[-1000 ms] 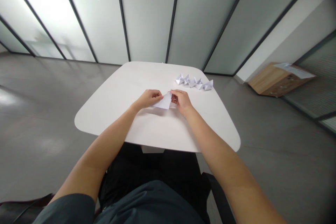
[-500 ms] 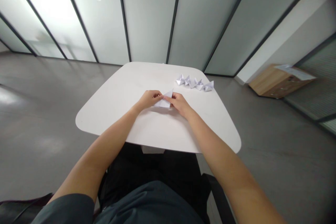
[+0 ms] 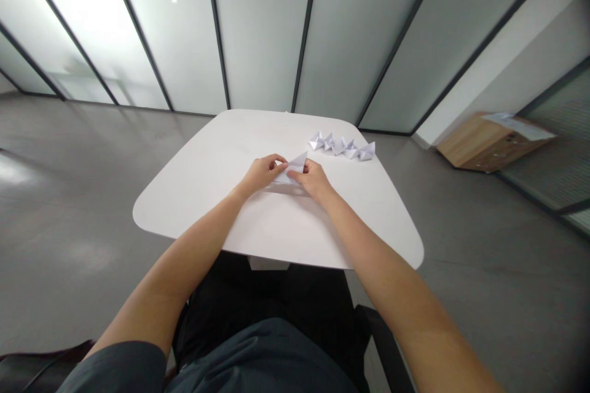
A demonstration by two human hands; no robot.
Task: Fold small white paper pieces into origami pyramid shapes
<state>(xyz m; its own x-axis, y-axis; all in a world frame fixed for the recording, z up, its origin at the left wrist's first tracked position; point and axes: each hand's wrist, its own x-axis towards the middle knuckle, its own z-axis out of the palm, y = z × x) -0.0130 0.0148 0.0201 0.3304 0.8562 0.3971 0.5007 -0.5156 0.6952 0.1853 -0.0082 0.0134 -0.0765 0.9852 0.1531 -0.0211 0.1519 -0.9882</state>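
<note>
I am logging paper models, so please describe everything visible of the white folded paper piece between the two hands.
The white folded paper piece is thin, creased and triangular, with one pointed corner raised toward the right. It sits near the middle of the white rounded table, gripped by the left hand and right hand.
</note>
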